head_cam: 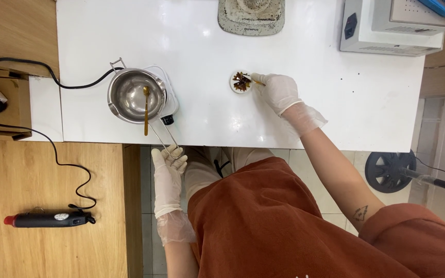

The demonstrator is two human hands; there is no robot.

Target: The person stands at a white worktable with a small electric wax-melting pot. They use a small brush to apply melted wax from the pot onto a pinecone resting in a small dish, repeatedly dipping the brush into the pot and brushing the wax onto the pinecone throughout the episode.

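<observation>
Head view, looking straight down on a white table [336, 118]. The left hand [167, 172], gloved, is closed around the end of the wire handle of a small steel melting pot [132, 95], which sits on a white hot plate [168, 98] near the table's front edge. A gold spoon [146, 110] rests in the pot, its handle projecting over the rim toward the person. The pot's interior looks bare and shiny; whether anything lies in it cannot be told. The right hand [279, 91], also gloved, pinches thin gold tweezers [257, 80] whose tips reach the rim of a small white dish [241, 82] holding brown dried fragments [241, 81]. The dish stands well apart from the pot, toward the table's middle. Judged from this arrangement, the fragments remain heaped in the dish and none appear in the pot, so any transfer looks scarcely begun. A black heat gun [47, 220] lies on the wooden floor [52, 180] at left.
</observation>
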